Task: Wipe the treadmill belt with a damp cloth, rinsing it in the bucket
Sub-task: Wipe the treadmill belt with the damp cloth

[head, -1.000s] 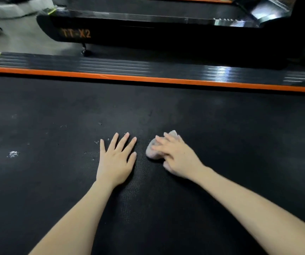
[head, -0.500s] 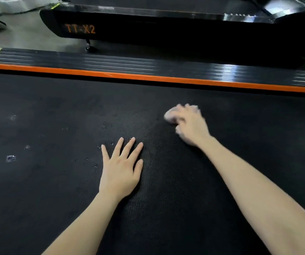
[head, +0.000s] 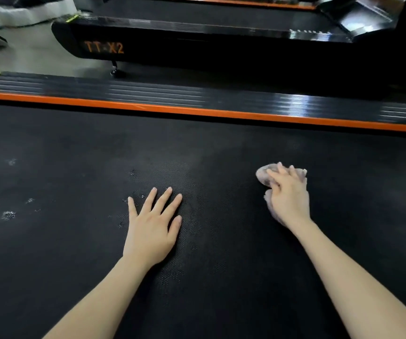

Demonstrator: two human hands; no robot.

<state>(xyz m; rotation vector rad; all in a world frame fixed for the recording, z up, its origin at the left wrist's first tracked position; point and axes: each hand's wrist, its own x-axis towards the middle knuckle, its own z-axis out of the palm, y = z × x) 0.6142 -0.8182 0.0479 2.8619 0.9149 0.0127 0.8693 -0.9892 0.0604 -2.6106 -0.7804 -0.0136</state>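
Head view, and looks like mid-wipe, nowhere near finished. Pressing the crumpled pinkish cloth (head: 264, 176) onto the treadmill belt (head: 74, 253) with the right hand (head: 288, 194), fingers splayed flat over it, arm reaching well forward. Bracing with the left hand (head: 151, 231), palm down, fingers spread, holding nothing, well apart from the cloth. Seems darker and damp between the hands. Left to tackle, by my reading: white specks (head: 8, 214) out left of the left hand. Beyond the fingertips, an orange edge strip (head: 197, 111), then a second treadmill (head: 197, 47). No bucket anywhere in sight.
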